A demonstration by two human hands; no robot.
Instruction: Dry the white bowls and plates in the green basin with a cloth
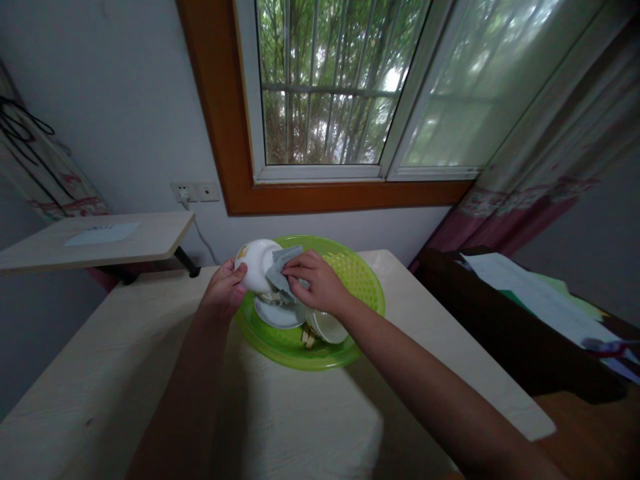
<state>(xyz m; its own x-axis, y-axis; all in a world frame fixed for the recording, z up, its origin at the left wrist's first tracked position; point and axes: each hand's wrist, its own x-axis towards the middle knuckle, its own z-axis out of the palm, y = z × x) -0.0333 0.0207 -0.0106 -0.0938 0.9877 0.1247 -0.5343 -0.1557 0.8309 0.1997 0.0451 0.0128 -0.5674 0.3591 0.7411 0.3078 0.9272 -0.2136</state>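
Note:
My left hand (226,288) grips a white bowl (256,265) by its left side, thumb on the outer wall. The bowl is tilted, its foot turned toward the right. In my right hand (313,277) a grey cloth (283,268) is pinched and pressed against the bowl's base. Both hands are over a green plastic basket (370,287). Inside it lie a white plate (277,316), a white cup or bowl (327,327) on its side, and light wooden pieces (309,337), perhaps chopstick ends. My right hand and forearm hide part of the basket.
The basket stands on a pale wooden table (295,420) by the wall under a window (330,87). A raised shelf (150,233) with a paper on it is at left. Right of the table, papers (520,293) lie on a dark brown piece of furniture (480,307).

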